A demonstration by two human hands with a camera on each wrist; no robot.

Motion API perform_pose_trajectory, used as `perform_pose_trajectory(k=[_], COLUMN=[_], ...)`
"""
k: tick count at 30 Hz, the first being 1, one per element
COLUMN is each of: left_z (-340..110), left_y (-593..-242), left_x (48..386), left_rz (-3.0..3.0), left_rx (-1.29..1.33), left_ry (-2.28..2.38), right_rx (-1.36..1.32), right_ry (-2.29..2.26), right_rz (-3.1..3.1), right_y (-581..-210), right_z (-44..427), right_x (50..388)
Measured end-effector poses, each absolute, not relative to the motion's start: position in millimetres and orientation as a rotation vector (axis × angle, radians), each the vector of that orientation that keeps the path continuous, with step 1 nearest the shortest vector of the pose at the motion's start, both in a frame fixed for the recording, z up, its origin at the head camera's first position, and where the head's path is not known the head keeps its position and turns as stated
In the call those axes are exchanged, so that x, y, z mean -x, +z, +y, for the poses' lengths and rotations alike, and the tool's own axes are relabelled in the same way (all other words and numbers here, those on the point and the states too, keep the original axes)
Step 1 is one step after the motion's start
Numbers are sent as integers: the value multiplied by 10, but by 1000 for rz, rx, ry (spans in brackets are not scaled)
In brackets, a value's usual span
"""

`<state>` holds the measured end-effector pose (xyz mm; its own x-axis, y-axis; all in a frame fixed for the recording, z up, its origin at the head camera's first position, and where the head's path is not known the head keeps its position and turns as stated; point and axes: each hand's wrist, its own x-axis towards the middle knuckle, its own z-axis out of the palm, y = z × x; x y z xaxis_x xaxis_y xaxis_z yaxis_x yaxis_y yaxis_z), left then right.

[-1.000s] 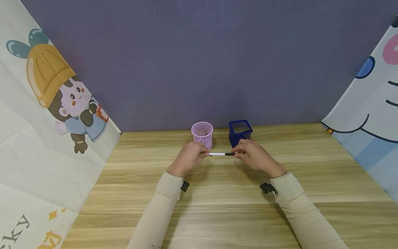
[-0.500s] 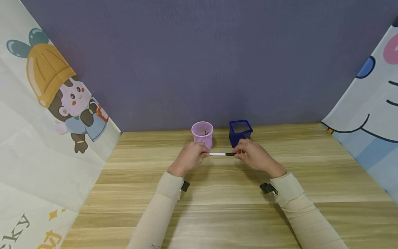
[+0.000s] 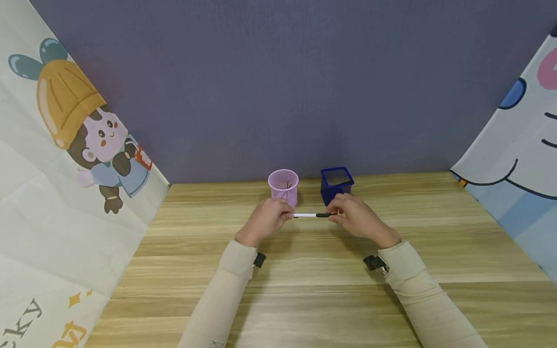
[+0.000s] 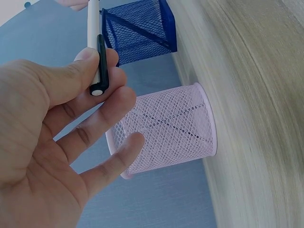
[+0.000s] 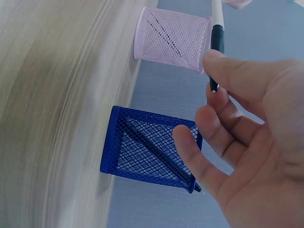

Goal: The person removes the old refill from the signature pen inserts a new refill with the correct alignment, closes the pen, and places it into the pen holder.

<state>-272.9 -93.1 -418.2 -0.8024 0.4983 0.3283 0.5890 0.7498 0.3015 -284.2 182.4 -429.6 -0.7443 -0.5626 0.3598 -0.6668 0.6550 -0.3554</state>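
Note:
A ballpoint pen [image 3: 304, 215], white with a black clip and a black grip section, is held level between my two hands above the table. At its clip end, my left hand [image 3: 266, 218] pinches it between thumb and fingertips. My right hand [image 3: 359, 216] pinches the black grip section near the pen's bare point, seen in the right wrist view. Behind the left hand stands a round pink mesh pen holder [image 3: 278, 194] with thin dark sticks crossed inside. A square blue mesh pen holder [image 3: 329, 193], just behind the right hand, contains a dark pen [image 5: 156, 154] leaning diagonally.
The wood-grain table [image 3: 304, 299] extends toward me and to both sides. A grey-blue wall panel [image 3: 278, 96] rises directly behind the holders. Cartoon-printed sheets hang at the left [image 3: 78, 145] and right [image 3: 518, 159].

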Motion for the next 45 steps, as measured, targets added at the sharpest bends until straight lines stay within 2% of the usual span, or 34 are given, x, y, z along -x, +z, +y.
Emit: perform_pose_trajectory(k=[45], left_z=[-944], left_y=[-4189], left_x=[2740], left_rz=[-2736], left_rx=[843], left_ry=[-601], right_rx=[-969], right_ry=[773], right_rz=[-2748], right_y=[-4254], right_z=[1820], right_x=[2844])
